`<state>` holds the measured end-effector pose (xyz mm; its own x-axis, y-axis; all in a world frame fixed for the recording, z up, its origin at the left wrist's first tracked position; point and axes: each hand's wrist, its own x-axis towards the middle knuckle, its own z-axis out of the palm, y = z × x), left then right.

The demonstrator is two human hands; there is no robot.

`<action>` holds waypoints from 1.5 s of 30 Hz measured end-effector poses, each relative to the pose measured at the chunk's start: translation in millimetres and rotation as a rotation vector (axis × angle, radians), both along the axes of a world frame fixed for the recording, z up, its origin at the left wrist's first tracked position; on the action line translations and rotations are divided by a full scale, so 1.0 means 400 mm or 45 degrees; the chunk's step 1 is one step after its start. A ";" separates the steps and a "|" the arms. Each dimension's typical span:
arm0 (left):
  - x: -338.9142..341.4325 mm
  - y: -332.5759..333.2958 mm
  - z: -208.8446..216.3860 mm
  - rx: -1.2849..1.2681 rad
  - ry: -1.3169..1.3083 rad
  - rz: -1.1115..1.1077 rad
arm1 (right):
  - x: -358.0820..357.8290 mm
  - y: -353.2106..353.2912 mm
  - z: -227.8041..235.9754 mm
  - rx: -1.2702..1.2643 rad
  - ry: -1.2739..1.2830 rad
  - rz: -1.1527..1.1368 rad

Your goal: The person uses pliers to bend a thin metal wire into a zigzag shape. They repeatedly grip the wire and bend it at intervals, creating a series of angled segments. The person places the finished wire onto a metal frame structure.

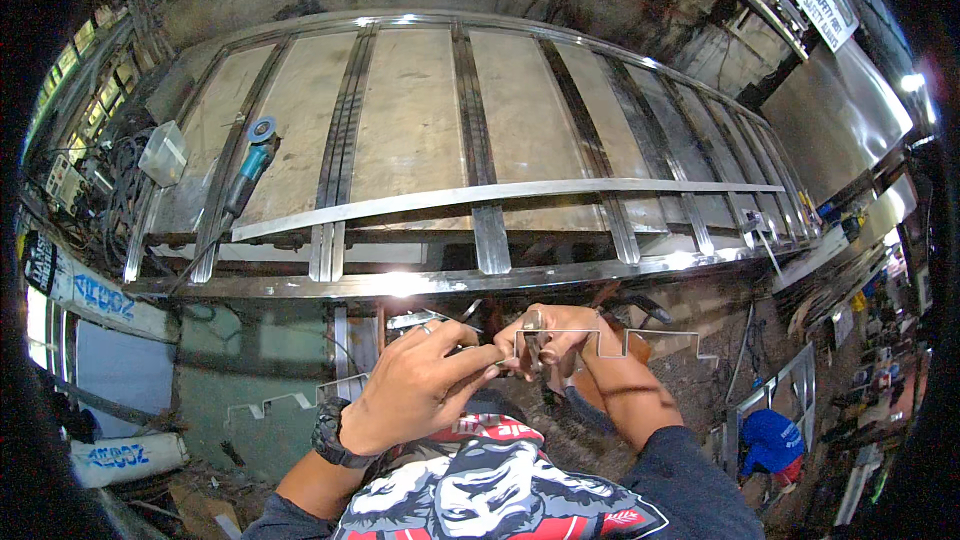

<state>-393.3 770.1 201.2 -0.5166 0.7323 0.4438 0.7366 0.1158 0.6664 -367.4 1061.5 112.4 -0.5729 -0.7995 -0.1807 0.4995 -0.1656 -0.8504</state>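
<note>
A thin metal strip bent into steps [663, 333] runs edge-on across my front. A similar stepped stretch [290, 400] shows to the left; whether both are one piece I cannot tell, since my hands cover the middle. My left hand [425, 370], with a dark watch on its wrist, is closed, its thumb and fingertips pinched at the strip near the centre. A small greenish bit at those fingertips is too small to name. Close beside it, my right hand [558, 333] is bent with curled fingers around the strip, whose bright edge crosses over the hand.
Beyond my hands lies a large metal frame [490, 260] with crossbars. A long flat bar [520, 190] and an angle grinder [252, 165] rest on it, near a clear plastic container [163, 153]. At lower right a person in blue [772, 442] crouches by a smaller metal frame [800, 380].
</note>
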 end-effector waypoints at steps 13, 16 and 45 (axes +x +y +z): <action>-0.040 -0.033 -0.061 0.124 -0.181 -0.094 | 0.006 0.015 0.051 0.257 0.067 0.190; -0.044 -0.037 -0.058 0.152 -0.198 -0.112 | 0.013 0.018 0.029 0.190 -0.059 0.243; -0.131 -0.102 -0.067 0.392 -0.197 0.477 | -0.038 0.082 0.048 0.142 -0.253 -0.254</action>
<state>-445.6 729.1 174.4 -0.7956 0.3317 0.5070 0.5717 0.1344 0.8094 -382.5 1094.1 131.8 -0.6611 -0.6437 -0.3854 0.6250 -0.1884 -0.7575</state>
